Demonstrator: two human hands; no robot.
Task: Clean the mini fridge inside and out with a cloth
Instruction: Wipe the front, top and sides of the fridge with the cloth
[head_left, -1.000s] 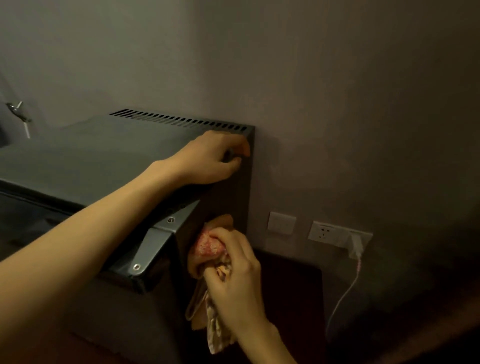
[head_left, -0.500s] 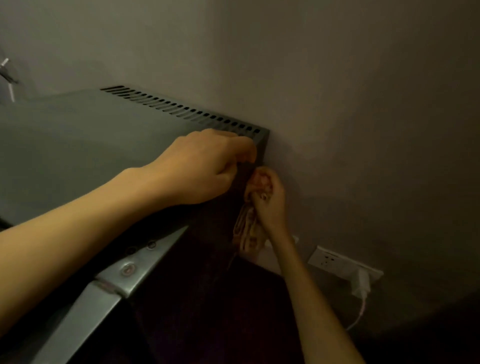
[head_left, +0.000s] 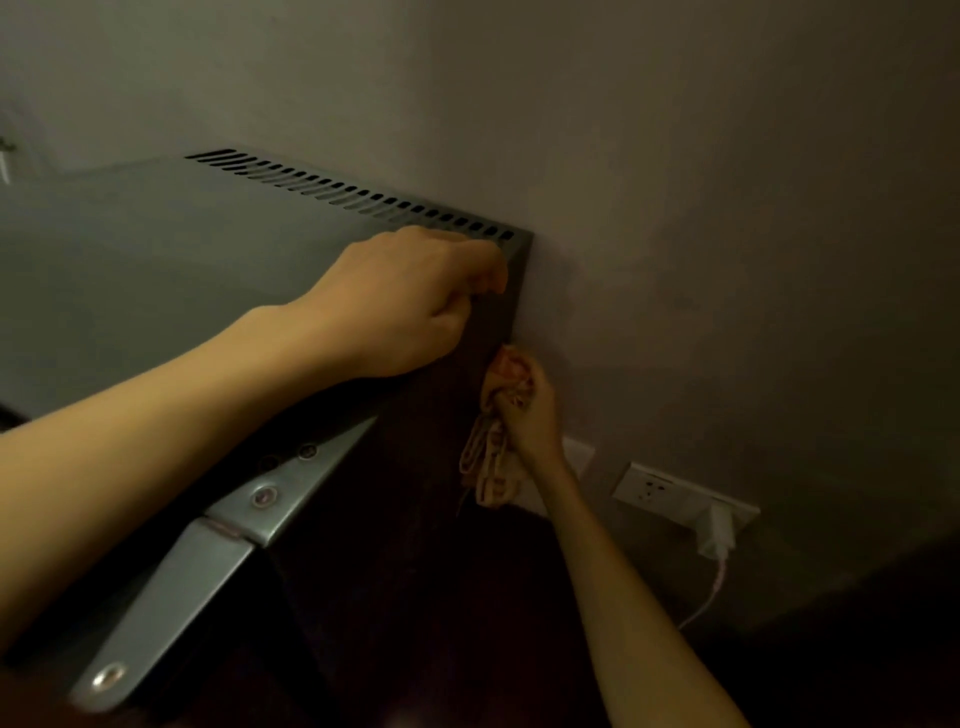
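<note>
The left hand (head_left: 410, 301) curls over the top rear edge of the dark grey metal mini fridge (head_left: 156, 260); below it the right hand (head_left: 530, 415) (nearer the work) grips a bunched pink cloth (head_left: 491, 457) against its upright right side

1. One mini fridge (head_left: 156, 270), with one row of vent slots (head_left: 353, 195) along the back of its top. The slots are too many and too blurred to count.
2. One cloth (head_left: 491, 457).
3. Two grips, the person's bare hands: one left grip (head_left: 410, 301) and one right grip (head_left: 532, 415).
4. One metal hinge bracket (head_left: 171, 587), with three screw heads (head_left: 263, 496) showing plainly.
5. Two white plates: one plain plate (head_left: 579, 454), partly hidden, and one socket plate (head_left: 649, 488).
6. One plug (head_left: 717, 532) with one cable (head_left: 709, 597).
</note>
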